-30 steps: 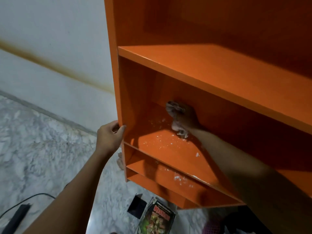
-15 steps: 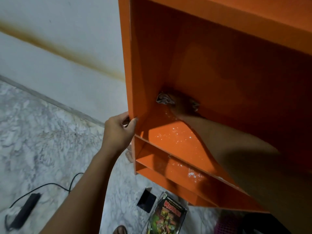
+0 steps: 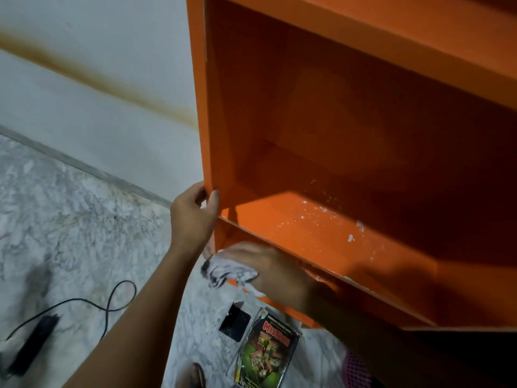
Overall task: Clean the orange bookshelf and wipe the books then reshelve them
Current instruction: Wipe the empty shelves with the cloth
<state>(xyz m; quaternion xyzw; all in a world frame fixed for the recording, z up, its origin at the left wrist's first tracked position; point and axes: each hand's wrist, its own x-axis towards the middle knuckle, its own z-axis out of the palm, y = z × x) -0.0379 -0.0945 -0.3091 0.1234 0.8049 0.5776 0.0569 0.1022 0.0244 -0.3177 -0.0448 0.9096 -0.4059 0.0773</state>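
Note:
The orange bookshelf [image 3: 349,130] fills the upper right of the head view, its open compartment empty of books. White crumbs of dust [image 3: 313,211] lie on the compartment's floor. My left hand [image 3: 193,217] grips the front edge of the shelf's left side panel. My right hand [image 3: 265,270] is outside the compartment, in front of the lower shelf edge, closed on a white and black patterned cloth [image 3: 223,271]. A book with a green and red cover [image 3: 265,351] lies on the floor below the shelf.
A small black flat object [image 3: 234,322] lies beside the book. A black power strip [image 3: 30,345] with a looping cable [image 3: 112,301] lies on the marble floor at lower left. The white wall [image 3: 98,79] has a brown stain. Something pink [image 3: 358,371] sits at lower right.
My right hand has pulled the cloth out from the back left corner of the compartment to the front of the lower shelf. The left hand keeps its hold on the side panel.

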